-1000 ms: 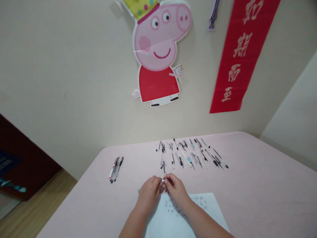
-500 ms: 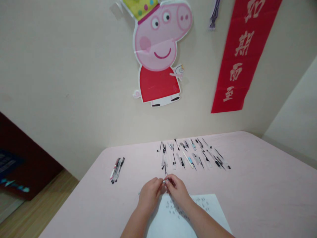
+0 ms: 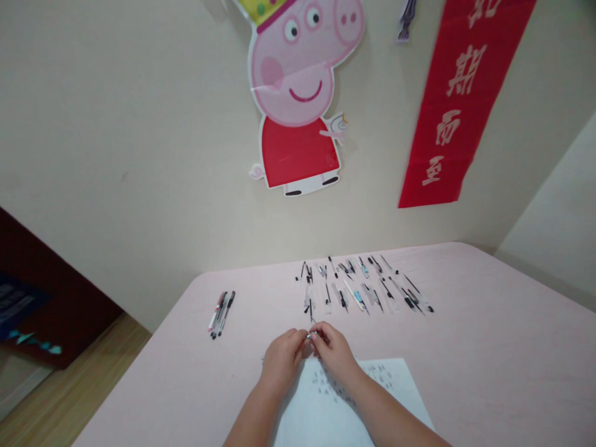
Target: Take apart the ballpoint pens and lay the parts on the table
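My left hand [image 3: 282,358] and my right hand [image 3: 334,352] meet fingertip to fingertip over the pink table [image 3: 488,347]. Both pinch a small clear pen part [image 3: 310,336] between them. Just beyond the hands lies a spread of taken-apart pen pieces [image 3: 365,290]: clear barrels, black caps and thin refills in rough rows. Under my forearms rests a white sheet of paper [image 3: 386,385] with small dark scribbles.
Three whole pens [image 3: 221,305] lie side by side at the table's left. A cartoon pig cut-out [image 3: 298,93] and a red banner [image 3: 459,99] hang on the wall behind. Wooden floor [image 3: 51,403] and dark furniture [image 3: 41,298] show at the left.
The view has shifted slightly, so the wall pictures sit higher. My hands stay together on the small part, with only small finger movement.
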A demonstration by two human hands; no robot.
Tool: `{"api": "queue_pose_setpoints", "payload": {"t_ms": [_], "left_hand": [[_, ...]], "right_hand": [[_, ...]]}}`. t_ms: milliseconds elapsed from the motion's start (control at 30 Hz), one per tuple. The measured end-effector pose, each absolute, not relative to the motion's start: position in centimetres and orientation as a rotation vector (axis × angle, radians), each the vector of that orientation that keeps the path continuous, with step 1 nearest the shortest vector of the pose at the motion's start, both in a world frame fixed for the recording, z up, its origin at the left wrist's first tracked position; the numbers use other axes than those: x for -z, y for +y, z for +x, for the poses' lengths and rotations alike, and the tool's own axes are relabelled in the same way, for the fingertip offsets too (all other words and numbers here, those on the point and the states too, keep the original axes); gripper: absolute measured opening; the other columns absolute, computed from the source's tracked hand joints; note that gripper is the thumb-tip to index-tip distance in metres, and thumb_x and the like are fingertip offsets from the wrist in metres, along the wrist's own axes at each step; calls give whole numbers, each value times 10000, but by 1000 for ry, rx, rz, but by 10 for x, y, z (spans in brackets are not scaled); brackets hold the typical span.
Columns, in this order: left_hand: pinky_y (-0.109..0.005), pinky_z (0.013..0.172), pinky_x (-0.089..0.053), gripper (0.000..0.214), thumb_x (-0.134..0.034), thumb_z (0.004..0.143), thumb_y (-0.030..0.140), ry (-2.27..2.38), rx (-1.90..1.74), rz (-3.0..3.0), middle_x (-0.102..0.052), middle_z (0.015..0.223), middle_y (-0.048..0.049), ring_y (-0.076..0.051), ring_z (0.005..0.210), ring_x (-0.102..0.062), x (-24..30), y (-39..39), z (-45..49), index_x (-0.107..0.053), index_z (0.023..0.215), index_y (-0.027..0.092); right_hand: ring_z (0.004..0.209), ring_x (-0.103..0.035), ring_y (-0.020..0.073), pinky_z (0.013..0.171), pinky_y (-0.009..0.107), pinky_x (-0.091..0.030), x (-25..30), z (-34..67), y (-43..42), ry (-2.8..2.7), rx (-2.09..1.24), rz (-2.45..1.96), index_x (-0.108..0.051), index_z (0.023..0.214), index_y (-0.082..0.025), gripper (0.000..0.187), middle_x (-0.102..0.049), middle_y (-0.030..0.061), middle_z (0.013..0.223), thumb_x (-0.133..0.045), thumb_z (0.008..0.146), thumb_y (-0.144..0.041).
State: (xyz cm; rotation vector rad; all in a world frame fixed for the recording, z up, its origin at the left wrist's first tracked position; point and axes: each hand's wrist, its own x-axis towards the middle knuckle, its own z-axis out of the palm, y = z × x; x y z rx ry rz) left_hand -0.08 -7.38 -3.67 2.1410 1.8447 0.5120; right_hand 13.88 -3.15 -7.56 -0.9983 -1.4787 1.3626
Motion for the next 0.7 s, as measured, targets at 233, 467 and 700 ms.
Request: {"api": "queue_pose_setpoints", "payload": {"t_ms": [233, 467, 700], "left_hand": [[-236, 694, -380, 241, -411, 909, 245, 1870, -511, 2145, -648, 873, -18, -157, 816, -594, 39, -72, -3, -625, 1021, 254], [-267, 755, -413, 273, -424, 919, 309, 1873, -632, 2135, -660, 970, -45, -183, 887, -605, 42, -73, -7, -582, 1124, 221], [-288, 740, -426, 269, -380, 931, 309, 1938, -647, 2124, -656, 883, -59, -193, 844, -612, 40, -72, -8, -615, 986, 191]], "right_hand": [[539, -505, 129, 519, 245, -407, 72, 140, -32, -1487, -1328, -978, -569, 779, -184, 147, -541, -24, 610, -525, 764, -323], [514, -514, 132, 478, 241, -406, 71, 141, -30, -1402, -1341, -989, -578, 819, -187, 206, -576, -9, 639, -562, 770, -386], [631, -590, 161, 582, 267, -477, 72, 144, -28, -1455, -1192, -1032, -578, 838, -193, 150, -617, 18, 720, -538, 790, -330]]}}
